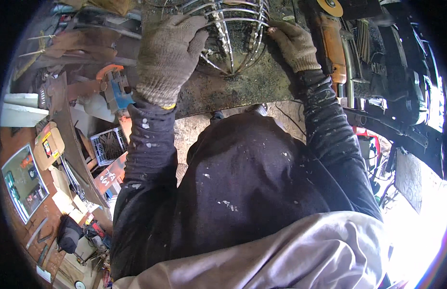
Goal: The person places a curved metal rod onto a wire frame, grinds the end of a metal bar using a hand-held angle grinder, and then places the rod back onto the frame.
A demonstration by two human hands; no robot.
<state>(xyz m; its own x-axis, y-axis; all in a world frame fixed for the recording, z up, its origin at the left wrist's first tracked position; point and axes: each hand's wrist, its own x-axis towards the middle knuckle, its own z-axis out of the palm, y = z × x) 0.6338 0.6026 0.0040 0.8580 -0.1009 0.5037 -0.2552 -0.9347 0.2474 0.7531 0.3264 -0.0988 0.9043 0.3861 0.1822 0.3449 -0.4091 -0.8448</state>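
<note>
A frame of curved metal rods (226, 41) lies on the dark, stained worktop (204, 98), its bent rods meeting at a near point. Pale, lumpy joints dot two of its ribs. Across the frame arches a thin curved metal rod (238, 19). My left hand (168, 55), in a worn knit glove, closes at the rod's left end; its fingertips are partly hidden. At the opposite end, my right hand (294, 45), gloved too, pinches the rod between thumb and fingers.
Right of the frame lies an orange-bodied power tool (332, 48), with a yellowish disc (330, 6) beyond it. A blue metal tool (118, 91) and a plastic crate (99, 155) are at left. A cardboard box (57, 139) sits farther left, and a cable (291, 120) hangs below the worktop.
</note>
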